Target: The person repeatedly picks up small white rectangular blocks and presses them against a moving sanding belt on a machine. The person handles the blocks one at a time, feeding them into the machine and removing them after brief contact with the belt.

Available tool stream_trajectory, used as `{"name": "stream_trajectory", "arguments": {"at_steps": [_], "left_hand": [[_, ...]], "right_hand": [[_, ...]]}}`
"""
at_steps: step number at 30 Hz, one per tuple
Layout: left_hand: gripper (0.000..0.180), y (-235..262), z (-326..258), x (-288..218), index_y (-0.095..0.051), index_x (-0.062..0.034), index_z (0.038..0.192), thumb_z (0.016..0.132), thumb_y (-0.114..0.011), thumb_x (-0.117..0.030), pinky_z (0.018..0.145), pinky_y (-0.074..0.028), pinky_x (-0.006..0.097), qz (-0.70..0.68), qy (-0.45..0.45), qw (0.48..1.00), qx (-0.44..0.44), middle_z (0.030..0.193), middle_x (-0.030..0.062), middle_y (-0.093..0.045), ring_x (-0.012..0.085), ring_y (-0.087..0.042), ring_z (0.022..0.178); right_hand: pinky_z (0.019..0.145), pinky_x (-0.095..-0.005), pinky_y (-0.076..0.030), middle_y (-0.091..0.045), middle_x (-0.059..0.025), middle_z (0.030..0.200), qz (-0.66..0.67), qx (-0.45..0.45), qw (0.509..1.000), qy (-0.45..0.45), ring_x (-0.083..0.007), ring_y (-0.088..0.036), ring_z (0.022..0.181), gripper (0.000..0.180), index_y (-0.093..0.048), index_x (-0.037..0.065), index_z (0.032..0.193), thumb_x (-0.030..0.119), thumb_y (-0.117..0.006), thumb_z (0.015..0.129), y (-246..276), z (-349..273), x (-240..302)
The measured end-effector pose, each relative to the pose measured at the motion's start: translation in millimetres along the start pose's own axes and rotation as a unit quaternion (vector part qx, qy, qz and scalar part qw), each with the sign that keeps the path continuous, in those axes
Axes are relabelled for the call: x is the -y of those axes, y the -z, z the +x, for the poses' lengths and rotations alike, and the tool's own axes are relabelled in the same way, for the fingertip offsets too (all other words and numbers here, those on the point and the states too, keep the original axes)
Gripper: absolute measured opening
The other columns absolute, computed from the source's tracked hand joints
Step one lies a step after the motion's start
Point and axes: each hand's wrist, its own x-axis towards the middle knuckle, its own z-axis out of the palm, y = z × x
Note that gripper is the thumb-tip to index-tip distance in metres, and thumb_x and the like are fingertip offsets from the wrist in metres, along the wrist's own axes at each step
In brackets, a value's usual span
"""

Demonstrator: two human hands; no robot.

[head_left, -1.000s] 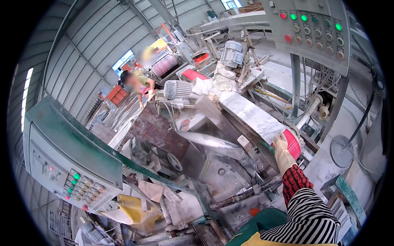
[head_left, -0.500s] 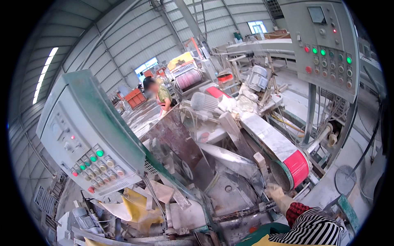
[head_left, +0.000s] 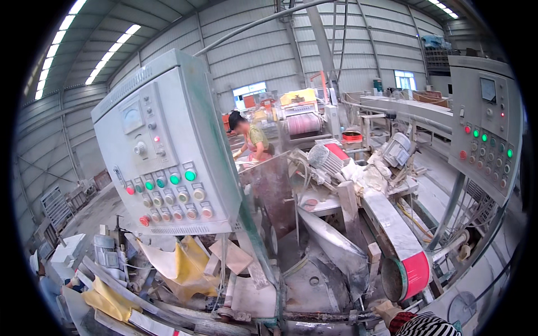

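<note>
Hands: right glove point(head_left: 386, 309) grip unclear, below red belt roller point(head_left: 408, 276); left unseen.

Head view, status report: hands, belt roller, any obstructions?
Right hand gloved, low beside the machine, holding nothing visible. Left hand out of view. Red belt roller just above it, untouched. Nothing between them.

- Control panel point(head_left: 168, 148) stood at left, w/ scrap sheets point(head_left: 174, 269) below it.
- Belt roller point(head_left: 406, 277) sat lower right, just above gloved right hand point(head_left: 388, 311).
- 2nd control box point(head_left: 486, 120) far right.
- Co-worker point(head_left: 252, 137) behind the machine, centre.
</note>
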Motion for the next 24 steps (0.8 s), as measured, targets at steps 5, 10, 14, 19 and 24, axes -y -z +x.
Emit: {"name": "stream_trajectory", "arguments": {"at_steps": [5,10,14,19,24], "left_hand": [[0.092,67,-34,-20,-0.022,-0.0035,0.152,0.085,-0.062,-0.053,0.121,-0.014,0.046,-0.237,0.074,0.957,0.153,0.156,0.0201,-0.025,0.0353,-0.019,0.146],[0.092,130,-64,-34,-0.035,-0.0003,0.144,0.064,-0.078,-0.009,0.115,-0.026,0.044,-0.426,-0.011,0.901,0.079,0.141,0.0190,-0.038,0.0347,-0.034,0.134],[0.085,153,-78,-60,-0.038,0.0000,0.140,0.066,-0.079,-0.006,0.112,-0.032,0.042,-0.620,-0.046,0.767,0.159,0.138,0.0190,-0.043,0.0329,-0.041,0.129],[0.077,191,-83,-132,-0.042,-0.0062,0.140,0.073,-0.079,-0.012,0.107,-0.039,0.042,-0.712,-0.133,0.645,0.243,0.130,0.0169,-0.054,0.0332,-0.052,0.120],[0.091,240,-63,-187,-0.035,0.0038,0.142,0.070,-0.084,-0.020,0.115,-0.029,0.045,-0.616,-0.343,0.670,0.234,0.147,0.0319,-0.032,0.0442,-0.032,0.138]], "right_hand": [[0.054,-0.0341,-0.054,-0.071,-0.0185,0.092,0.058,0.112,0.992,-0.028,-0.0241,-0.067,0.065,0.046,-0.049,0.001,0.133,0.010,-0.064,0.090,-79,-20,21],[0.065,-0.0315,-0.055,-0.071,-0.0129,0.098,-0.026,0.244,0.968,0.055,-0.0210,-0.068,0.074,0.034,-0.062,0.011,0.125,0.024,-0.063,0.093,-168,-32,28],[0.076,-0.0387,-0.058,-0.065,-0.0193,0.118,0.101,0.436,0.892,-0.061,-0.0284,-0.069,0.092,0.052,-0.040,0.009,0.145,0.020,-0.058,0.097,-226,-60,58],[0.087,-0.0378,-0.055,-0.058,-0.0189,0.131,0.167,0.546,0.806,-0.159,-0.0293,-0.063,0.107,0.056,-0.039,0.020,0.147,0.028,-0.060,0.096,-270,-146,122],[0.092,-0.0309,-0.049,-0.062,-0.0070,0.121,0.172,0.372,0.895,0.174,-0.0153,-0.059,0.106,0.059,-0.043,0.007,0.142,-0.006,-0.059,0.086,-257,-194,161]]}}
